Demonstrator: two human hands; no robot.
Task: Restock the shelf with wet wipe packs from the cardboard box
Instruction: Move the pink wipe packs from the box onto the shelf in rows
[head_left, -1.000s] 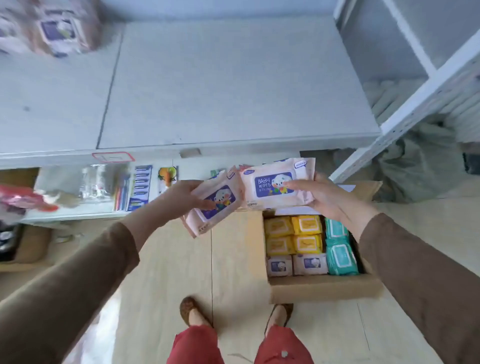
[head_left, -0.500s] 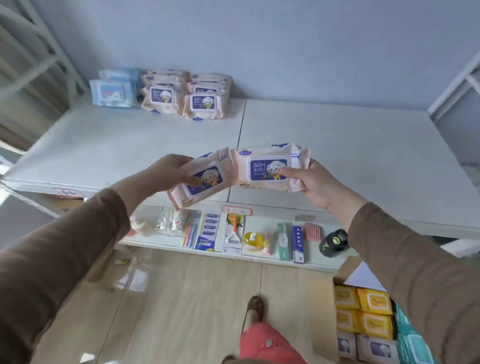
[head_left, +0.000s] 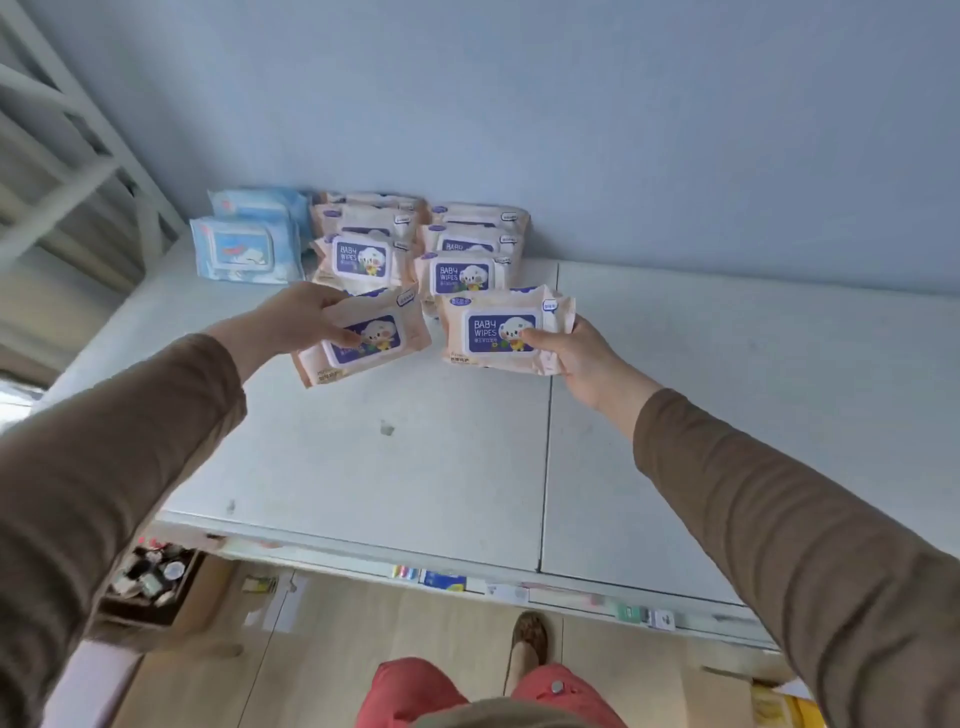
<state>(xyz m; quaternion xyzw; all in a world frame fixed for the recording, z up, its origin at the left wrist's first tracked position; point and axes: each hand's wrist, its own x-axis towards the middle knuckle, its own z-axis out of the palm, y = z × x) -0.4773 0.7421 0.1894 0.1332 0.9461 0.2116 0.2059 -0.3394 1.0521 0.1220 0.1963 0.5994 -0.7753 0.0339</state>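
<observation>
Head view: two pink baby wipes packs are held over the white shelf (head_left: 467, 457), just in front of the packs already stocked there. The left pack (head_left: 363, 338) is tilted, its right end raised, and the left hand (head_left: 301, 322) grips it from its left end with the thumb curled across the purple label. The right pack (head_left: 504, 330) sits nearly level, and the right hand (head_left: 576, 358) holds it from its right end, thumb pressed on the label and fingers tucked beneath. Whether either pack touches the shelf cannot be told. The two held packs are close side by side but apart.

Behind them, against the blue wall (head_left: 571, 130), stand two stacks of pink baby wipes (head_left: 415, 244), labels facing forward. Just left of those lie two blue wipe packs (head_left: 244, 249), one behind the other. Both arms wear brown sleeves (head_left: 779, 519).

Below the front edge of the shelf a lower level shows small items, blurred. On the floor at left sits an open cardboard box of small goods (head_left: 150, 582). At the bottom are red trousers (head_left: 415, 691) and one brown shoe (head_left: 530, 639) on wooden flooring. A sliver of yellow packs (head_left: 784, 706) shows at the lower right corner.
</observation>
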